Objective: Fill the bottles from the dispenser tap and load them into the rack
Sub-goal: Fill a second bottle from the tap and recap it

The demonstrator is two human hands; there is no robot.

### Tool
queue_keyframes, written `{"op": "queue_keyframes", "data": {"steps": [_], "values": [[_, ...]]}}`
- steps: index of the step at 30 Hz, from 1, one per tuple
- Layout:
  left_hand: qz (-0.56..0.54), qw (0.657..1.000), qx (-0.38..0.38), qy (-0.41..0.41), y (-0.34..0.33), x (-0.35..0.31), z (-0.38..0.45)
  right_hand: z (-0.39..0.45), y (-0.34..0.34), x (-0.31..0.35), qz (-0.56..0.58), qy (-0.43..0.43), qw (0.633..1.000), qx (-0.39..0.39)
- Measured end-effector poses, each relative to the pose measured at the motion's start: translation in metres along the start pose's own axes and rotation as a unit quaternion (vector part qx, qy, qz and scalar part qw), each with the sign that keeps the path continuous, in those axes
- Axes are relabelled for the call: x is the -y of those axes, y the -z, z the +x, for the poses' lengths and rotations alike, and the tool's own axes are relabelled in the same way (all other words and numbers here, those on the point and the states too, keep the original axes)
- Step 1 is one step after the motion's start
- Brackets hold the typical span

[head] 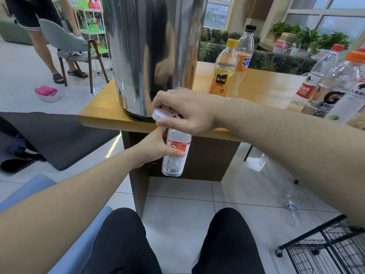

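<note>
My left hand [156, 149] grips a small clear bottle with a red and white label [175, 153], held upright in front of the table edge under the steel dispenser [150, 52]. My right hand [185, 111] holds the bottle's white cap [161, 114] tilted just above the neck. The dispenser's tap is hidden behind my right hand. A black wire rack [331, 248] stands on the floor at the lower right.
On the wooden table [102, 113] stand a yellow-capped juice bottle [224, 70], an orange-labelled bottle [242, 62] and several more bottles [325, 88] at the right. A clear bottle [292, 210] lies on the floor. A person stands by a chair [65, 46] at the back left.
</note>
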State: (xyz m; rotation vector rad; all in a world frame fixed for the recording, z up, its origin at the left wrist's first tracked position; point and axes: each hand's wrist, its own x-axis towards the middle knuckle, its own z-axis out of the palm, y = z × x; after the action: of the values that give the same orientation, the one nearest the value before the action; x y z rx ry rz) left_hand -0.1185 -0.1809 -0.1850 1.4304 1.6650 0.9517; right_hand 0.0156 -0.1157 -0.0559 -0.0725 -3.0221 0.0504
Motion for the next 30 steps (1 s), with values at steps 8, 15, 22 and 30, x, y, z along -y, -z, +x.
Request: {"op": "queue_keyframes", "data": {"steps": [8,15,22,30], "values": [[0.003,1.000,0.004,-0.008,0.0010,0.0004,0.0003,0.0008,-0.0007,-0.0029,0.019,0.005,1.000,-0.008],[-0.004,1.000,0.006,-0.013,0.0011,-0.0013,-0.0022,0.0011,0.0001,-0.0042,0.048,0.007,0.999,-0.022],[-0.004,1.000,0.002,-0.005,0.0008,-0.0019,-0.0024,0.0009,0.0019,-0.0032,0.073,-0.007,0.997,-0.028],[0.000,1.000,-0.004,0.011,0.0001,-0.0007,-0.0020,0.0027,0.0052,-0.0035,0.110,-0.022,0.993,-0.036]]}}
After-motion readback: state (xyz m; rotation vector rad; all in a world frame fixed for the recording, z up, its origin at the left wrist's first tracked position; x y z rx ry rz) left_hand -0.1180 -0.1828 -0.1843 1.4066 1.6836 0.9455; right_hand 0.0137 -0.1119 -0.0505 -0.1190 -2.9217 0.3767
